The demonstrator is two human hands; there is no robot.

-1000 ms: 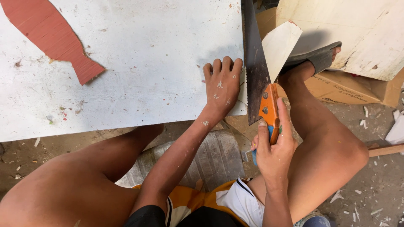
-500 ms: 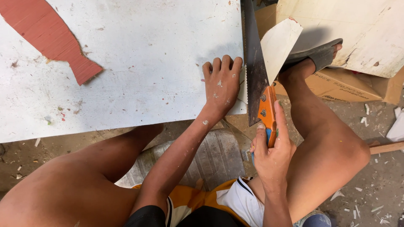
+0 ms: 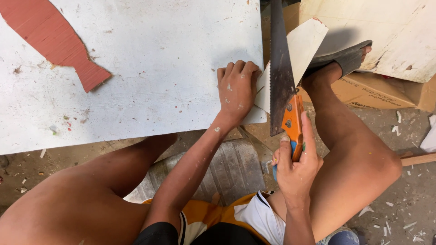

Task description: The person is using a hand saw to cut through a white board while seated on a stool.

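Head view, looking straight down: the right hand (image 3: 297, 170) is wrapped tight around the orange handle of a handsaw (image 3: 282, 77), forefinger laid along the grip. The dark blade runs up along the right edge of a big white board (image 3: 150, 68), teeth turned toward it, with a pale offcut strip (image 3: 305, 45) angling away on the blade's other side. The left hand (image 3: 237, 88) lies flat and spread, pressing the board's lower right corner just beside the blade. A red patch (image 3: 54, 43) shows at the board's upper left. A sandalled foot (image 3: 343, 59) is planted against a cardboard box (image 3: 368, 93) beyond the saw.
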